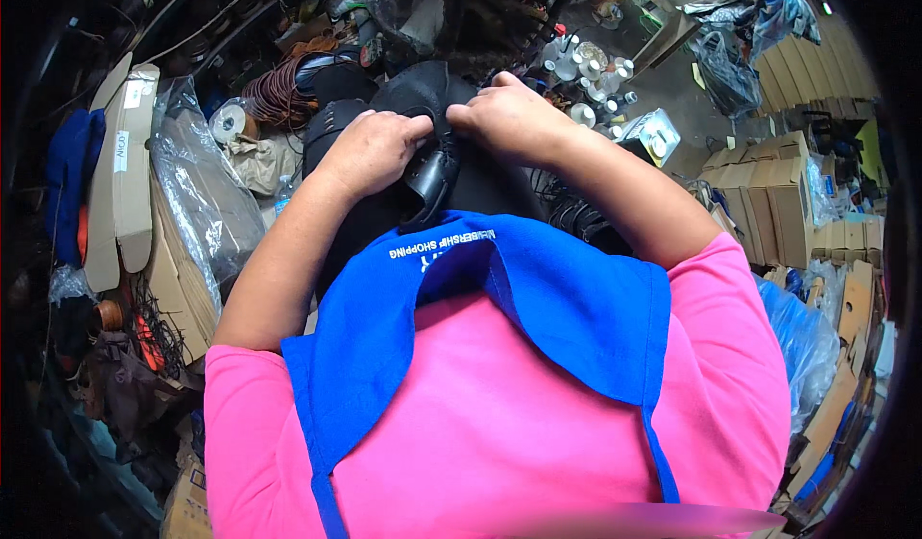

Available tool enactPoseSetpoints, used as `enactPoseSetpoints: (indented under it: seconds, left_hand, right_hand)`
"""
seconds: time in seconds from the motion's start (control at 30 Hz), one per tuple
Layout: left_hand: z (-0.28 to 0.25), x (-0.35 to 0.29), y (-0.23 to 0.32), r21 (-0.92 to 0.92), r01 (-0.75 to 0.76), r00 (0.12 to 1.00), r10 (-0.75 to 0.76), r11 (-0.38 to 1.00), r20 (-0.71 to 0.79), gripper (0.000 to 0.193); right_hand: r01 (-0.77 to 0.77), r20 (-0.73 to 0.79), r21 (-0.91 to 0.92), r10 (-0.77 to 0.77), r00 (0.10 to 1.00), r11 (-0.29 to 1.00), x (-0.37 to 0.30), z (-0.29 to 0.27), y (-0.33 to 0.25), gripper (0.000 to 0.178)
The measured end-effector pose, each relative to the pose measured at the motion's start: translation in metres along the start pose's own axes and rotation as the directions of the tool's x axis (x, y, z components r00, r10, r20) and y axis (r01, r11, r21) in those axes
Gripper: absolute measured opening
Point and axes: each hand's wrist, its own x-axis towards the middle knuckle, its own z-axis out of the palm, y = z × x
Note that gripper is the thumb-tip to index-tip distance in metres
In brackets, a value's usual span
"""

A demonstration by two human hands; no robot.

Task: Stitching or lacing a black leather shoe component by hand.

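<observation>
Left hand (370, 150) | pinches black shoe upper (432, 169) | right hand (514, 117) pinches its top edge, just right of left hand | upper lies above blue apron (538, 289) | bottles (591, 78) beyond upper | advice: keep both grips tight, material taut.

We see a black shoe upper (432, 169) that looks like smooth leather with a dull sheen where the light catches its folded edge; the darker piece (423, 88) behind it looks matt and finely textured. The apron (538, 299) is blue woven cloth, matt, over a pink knit shirt (499, 424). The boxes (768, 203) are plain brown cardboard, dry and matt. The bag (197, 193) is clear, crinkled plastic film, glossy. The small bottles (595, 78) look like smooth white plastic.
</observation>
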Motion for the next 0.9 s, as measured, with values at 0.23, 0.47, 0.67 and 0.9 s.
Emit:
enactPoseSetpoints:
  seconds: [0.23,0.47,0.67,0.9]
  left_hand:
    - [-0.018,-0.052,-0.035,0.168,0.045,0.997,-0.035,0.985,-0.065,0.012]
    - [-0.071,-0.132,-0.059,-0.737,0.223,0.756,-0.590,0.638,-0.282,0.006]
    - [-0.079,-0.047,0.045,-0.914,-0.381,0.851,-0.333,0.139,-0.406,0.012]
    - [-0.050,-0.102,0.004,-0.169,0.098,0.968,-0.133,0.981,-0.212,0.011]
  right_hand:
    - [-0.036,-0.007,0.099,0.037,0.999,0.994,-0.026,0.021,0.044,0.024]
    - [-0.220,0.103,0.965,0.566,0.818,0.143,-0.062,0.001,0.085,0.018]
    - [0.386,-0.265,0.810,0.311,0.913,-0.442,0.006,-0.024,0.014,0.026]
    - [0.026,-0.079,0.556,0.023,0.997,0.831,-0.046,0.003,0.033,0.023]
